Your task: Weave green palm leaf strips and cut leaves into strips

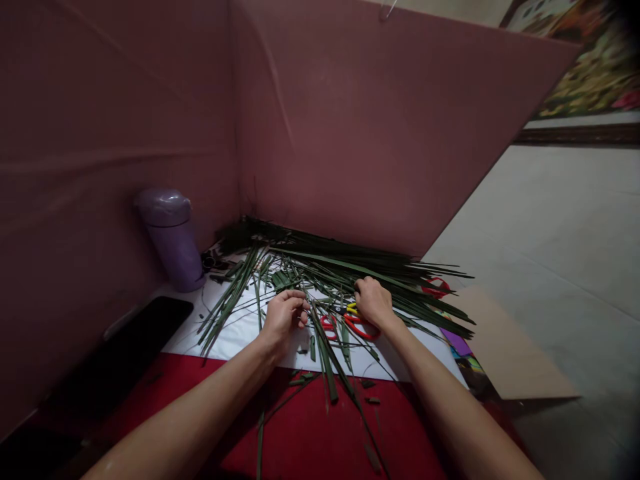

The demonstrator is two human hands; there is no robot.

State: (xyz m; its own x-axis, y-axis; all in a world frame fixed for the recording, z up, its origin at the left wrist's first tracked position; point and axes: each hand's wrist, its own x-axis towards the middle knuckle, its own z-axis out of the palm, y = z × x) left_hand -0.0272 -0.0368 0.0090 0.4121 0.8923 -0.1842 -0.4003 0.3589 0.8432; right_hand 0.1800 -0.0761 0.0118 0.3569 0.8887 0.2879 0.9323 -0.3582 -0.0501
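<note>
Long dark green leaf strips (350,257) lie in a pile across the back of a white sheet (227,340). My left hand (287,317) is over the middle of the sheet, its fingers curled together near the thin strips; what they pinch is too small to make out. To the right, my right hand (373,301) is closed at the near edge of the pile, its fingertips hidden. Beside and below it lie red-handled scissors (361,328), partly under the wrist, with a yellow handle (352,308) next to them. Cut leaf pieces (313,348) are scattered between the hands.
A purple bottle (175,243) stands at the back left, near a black flat object (135,340). Red cloth (300,433) covers the near side, with leaf scraps on it. A brown board (515,347) is at the right. Pink panels (340,133) rise behind.
</note>
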